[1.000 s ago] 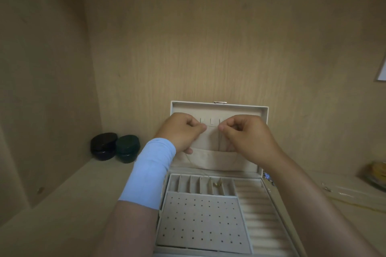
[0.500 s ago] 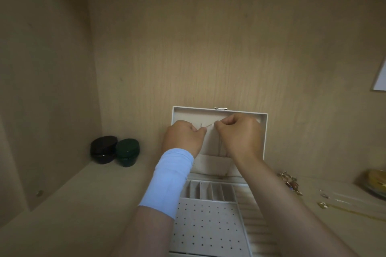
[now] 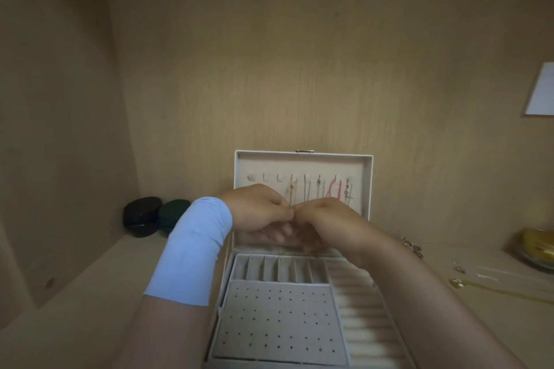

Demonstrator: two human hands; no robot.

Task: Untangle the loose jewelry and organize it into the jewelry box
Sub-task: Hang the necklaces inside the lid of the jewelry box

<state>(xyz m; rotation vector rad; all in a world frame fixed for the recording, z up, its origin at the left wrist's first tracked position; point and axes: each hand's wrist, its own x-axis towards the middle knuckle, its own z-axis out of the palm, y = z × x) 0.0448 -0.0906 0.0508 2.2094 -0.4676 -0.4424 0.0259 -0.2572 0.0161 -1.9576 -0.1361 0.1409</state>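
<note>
- I see the jewelry box [image 3: 275,314] open at 6 o'clock on the shelf [image 3: 90,293]. Its lid [image 3: 302,165] stands upright at the 12 o'clock edge.
- A gold chain [image 3: 290,190] hangs from a hook in the lid; a pink necklace [image 3: 332,189] hangs at its 3 o'clock.
- My left hand [image 3: 260,210] and right hand [image 3: 326,222] meet in front of the lid with fingers curled. Both sets of fingertips pinch the chain's lower end.
- A blue sleeve [image 3: 192,249] covers the left forearm.
- More loose jewelry [image 3: 413,246] lies on the shelf at the box's 3 o'clock, apart from it.
- A black case [image 3: 141,216] and a green case [image 3: 174,214] touch at 9 o'clock.
- A yellow bowl [image 3: 536,249] sits at far 3 o'clock.
</note>
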